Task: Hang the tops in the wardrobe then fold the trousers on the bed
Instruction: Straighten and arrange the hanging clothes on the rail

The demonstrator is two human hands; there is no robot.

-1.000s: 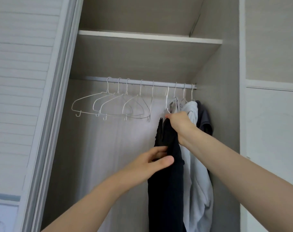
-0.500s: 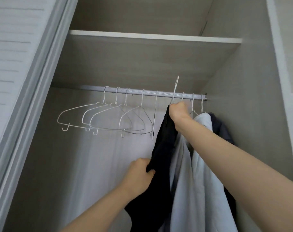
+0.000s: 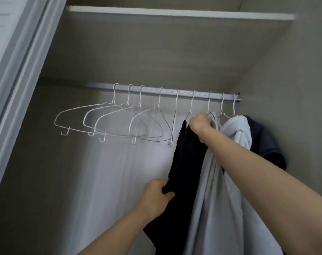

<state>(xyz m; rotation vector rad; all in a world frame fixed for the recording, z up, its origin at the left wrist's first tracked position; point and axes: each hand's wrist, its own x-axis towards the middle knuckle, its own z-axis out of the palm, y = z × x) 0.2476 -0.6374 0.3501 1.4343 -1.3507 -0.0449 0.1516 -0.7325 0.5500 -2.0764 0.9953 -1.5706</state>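
Observation:
A black top (image 3: 186, 162) hangs on a white wire hanger whose hook (image 3: 192, 102) sits over the wardrobe rail (image 3: 152, 90). My right hand (image 3: 201, 124) grips the hanger's neck and the top's collar just under the rail. Lower down, my left hand (image 3: 156, 194) holds the black top's left edge. To its right hang a light grey top (image 3: 211, 199), a white top (image 3: 237, 129) and a dark top (image 3: 267, 142), each on its own hanger.
Several bare white wire hangers (image 3: 119, 122) hang on the rail's left half. A shelf (image 3: 175, 13) runs above the rail. The sliding door frame (image 3: 18, 80) stands at the left and the wardrobe's side wall (image 3: 294, 107) at the right.
The hanger with the black top, held above the rail half a second ago, now hooks over the rail. My left hand stays on the top's edge. The camera has moved closer.

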